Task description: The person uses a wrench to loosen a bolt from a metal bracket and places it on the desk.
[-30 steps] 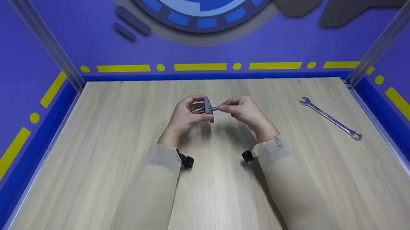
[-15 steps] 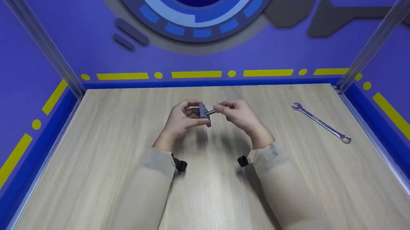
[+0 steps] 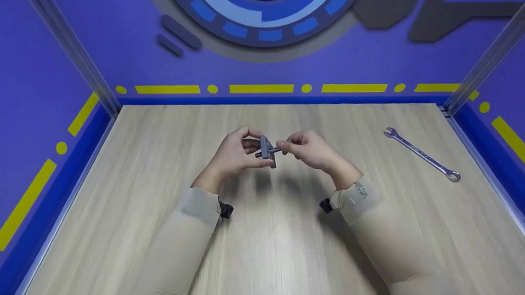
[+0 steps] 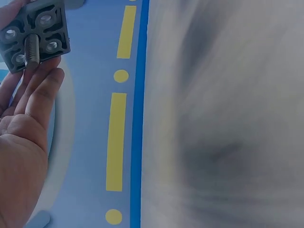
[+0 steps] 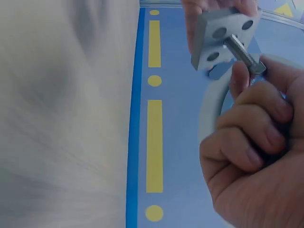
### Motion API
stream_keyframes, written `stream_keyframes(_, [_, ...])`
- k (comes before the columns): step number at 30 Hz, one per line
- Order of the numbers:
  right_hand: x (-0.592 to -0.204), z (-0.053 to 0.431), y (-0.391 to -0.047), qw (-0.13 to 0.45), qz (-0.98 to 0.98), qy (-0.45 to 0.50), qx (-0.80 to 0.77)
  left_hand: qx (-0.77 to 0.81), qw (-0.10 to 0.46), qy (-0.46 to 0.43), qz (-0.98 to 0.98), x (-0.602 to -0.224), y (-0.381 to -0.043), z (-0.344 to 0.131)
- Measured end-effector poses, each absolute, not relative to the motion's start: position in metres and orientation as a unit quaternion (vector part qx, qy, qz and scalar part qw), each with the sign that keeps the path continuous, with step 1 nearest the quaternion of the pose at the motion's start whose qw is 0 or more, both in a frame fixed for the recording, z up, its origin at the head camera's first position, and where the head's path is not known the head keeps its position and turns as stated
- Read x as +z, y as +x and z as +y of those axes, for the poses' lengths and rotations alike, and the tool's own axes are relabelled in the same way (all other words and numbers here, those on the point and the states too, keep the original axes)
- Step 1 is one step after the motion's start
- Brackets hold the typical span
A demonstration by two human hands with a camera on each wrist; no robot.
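My left hand (image 3: 233, 153) holds a square grey metal plate (image 3: 264, 148) by its edges, upright above the table, between thumb and fingers. A threaded bolt (image 5: 244, 53) runs through the plate's middle. In the left wrist view, the bolt's threaded end (image 4: 32, 50) sticks out of the ribbed face, which has a hole near each corner. On the smooth side, my right hand (image 3: 315, 150) pinches the bolt at its hex head (image 5: 258, 68) between thumb and index finger. The other right fingers are curled in. Part of the shank shows between plate and head.
A combination wrench (image 3: 421, 154) lies on the wooden table (image 3: 266, 254) to the right of the hands. Blue and purple panels (image 3: 94, 47) with yellow marks wall in the table at the back and sides, joined by metal corner posts (image 3: 490, 55).
Half a second ago the bolt slanted up toward my right hand; now it lies flatter, with its end visible left of the plate. Both hands keep their hold. The head view has shifted slightly.
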State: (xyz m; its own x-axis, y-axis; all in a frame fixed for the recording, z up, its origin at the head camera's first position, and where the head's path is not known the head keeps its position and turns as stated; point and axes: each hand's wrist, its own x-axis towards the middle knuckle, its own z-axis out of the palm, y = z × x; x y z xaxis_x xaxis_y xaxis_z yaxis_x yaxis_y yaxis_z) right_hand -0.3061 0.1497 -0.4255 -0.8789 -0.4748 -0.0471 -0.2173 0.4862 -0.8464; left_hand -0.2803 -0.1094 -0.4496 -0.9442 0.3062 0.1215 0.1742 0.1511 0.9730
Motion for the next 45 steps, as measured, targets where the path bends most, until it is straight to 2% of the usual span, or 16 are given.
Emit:
stream_keyframes(19, [-0.430,0.159,-0.300,-0.051,0.836,-0.302,-0.455,0.641,0.037,0.172,0.747,-0.443,-0.292,-0.103])
stream_keyframes(28, [-0.431,0.163,-0.298,0.006,0.852,-0.204,-0.482,0.632,0.027,0.176,0.754,-0.444,-0.286,-0.101])
stream_keyframes(40, [-0.436,0.164,-0.296,0.044,0.825,-0.257,-0.502,0.623,0.030,0.184,0.760,-0.452,-0.283,-0.101])
stream_keyframes(45, [-0.437,0.165,-0.296,0.025,0.813,-0.273,-0.515,0.622,0.025,0.183,0.761,-0.452,-0.284,-0.103])
